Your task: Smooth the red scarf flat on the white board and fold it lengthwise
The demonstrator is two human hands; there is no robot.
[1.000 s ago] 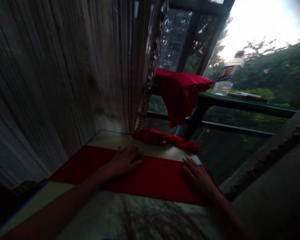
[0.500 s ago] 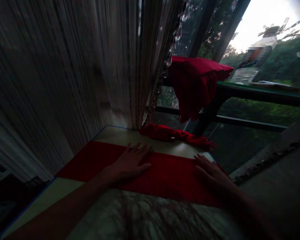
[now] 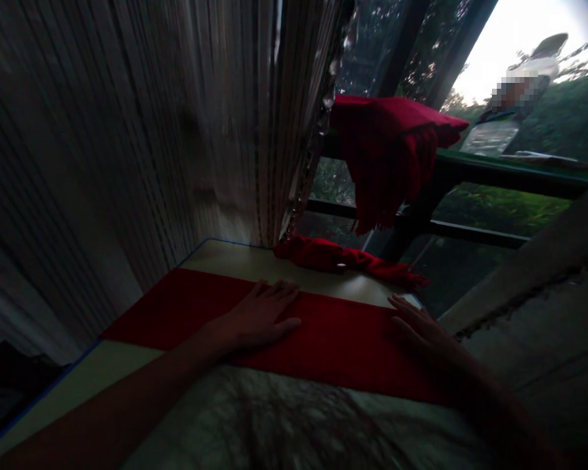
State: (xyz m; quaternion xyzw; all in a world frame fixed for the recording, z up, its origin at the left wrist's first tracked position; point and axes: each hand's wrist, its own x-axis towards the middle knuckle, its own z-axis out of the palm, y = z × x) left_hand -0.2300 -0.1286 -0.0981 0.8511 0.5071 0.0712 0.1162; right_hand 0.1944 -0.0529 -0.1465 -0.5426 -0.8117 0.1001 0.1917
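Note:
A long red cloth, perhaps a scarf, lies flat and smooth across a pale, blue-edged table. My left hand rests on the middle of the cloth, palm down, with its fingers extended over the far edge. Near the cloth's right end lies my right hand, its fingers stretched out and flat. Neither hand grasps anything. Just beyond the cloth, along the table's far edge, sits a bunched red scarf with a fringed right end. Dim light hides the finer detail.
Another fringed red scarf is draped over the dark green window rail. A clear plastic bottle stands on that rail. Striped curtains hang close along the table's left side, and a pale curtain hangs at right.
The view has shifted slightly. My left hand has slid a little to the right on the cloth; my right hand stays at its right end. The cloth lies as before.

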